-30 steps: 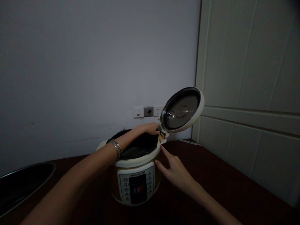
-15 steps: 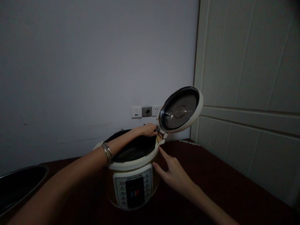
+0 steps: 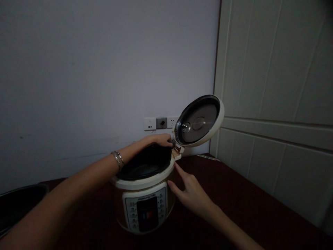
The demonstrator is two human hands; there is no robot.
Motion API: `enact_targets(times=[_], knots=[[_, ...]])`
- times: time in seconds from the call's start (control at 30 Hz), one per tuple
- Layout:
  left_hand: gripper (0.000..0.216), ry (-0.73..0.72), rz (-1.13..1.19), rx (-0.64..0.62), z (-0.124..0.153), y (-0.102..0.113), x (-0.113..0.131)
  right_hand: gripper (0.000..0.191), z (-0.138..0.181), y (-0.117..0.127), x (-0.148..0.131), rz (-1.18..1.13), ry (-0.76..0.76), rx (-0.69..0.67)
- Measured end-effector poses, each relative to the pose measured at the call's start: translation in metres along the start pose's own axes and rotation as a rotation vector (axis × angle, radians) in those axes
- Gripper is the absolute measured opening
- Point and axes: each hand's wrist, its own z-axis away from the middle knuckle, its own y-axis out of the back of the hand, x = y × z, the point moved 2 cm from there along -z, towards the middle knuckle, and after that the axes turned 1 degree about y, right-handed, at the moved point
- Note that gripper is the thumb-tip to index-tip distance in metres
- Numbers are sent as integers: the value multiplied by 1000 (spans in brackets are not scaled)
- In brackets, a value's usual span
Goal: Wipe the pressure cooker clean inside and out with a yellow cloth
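Note:
A white-rimmed electric cooker [image 3: 145,184] with a front button panel stands on the dark red table. Its round lid [image 3: 199,121] is raised and tilted at the right, showing a metal inner plate. My left hand [image 3: 163,139] reaches across the cooker's opening to the back rim beside the lid hinge [image 3: 177,150]. Its fingers are curled around a small grey thing, mostly hidden, that I cannot make out. Against the cooker's right side rests my right hand [image 3: 191,191], with thumb and forefinger stretched apart and touching the body below the hinge.
A dark round pot [image 3: 20,201] is partly in view at the left, behind my left forearm. Wall sockets [image 3: 161,123] sit behind the cooker. A pale panelled door or cabinet [image 3: 273,139] rises on the right. A thin patterned strip [image 3: 208,157] lies on the table [image 3: 221,194] near the wall.
The whole view has shifted slightly, so the cooker and sockets appear a little further left. Both hands keep nearly the same places on the cooker.

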Motion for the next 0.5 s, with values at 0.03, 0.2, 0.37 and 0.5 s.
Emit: enact_targets(times=[0.03,0.2,0.37,0.5], knots=[[24,-5,0,-12,-1,2,1,65,0,0,0,1,-1,-4],[14,-19,-32,-50,-11,7,2,65,0,0,-1,33,-13,6],[13,-40,-73,-51,-13,7,7,64,0,-2,0,37,3,13],[17,-92,-98,-12,-8,10,22,65,1,-4,3,50,13,19]])
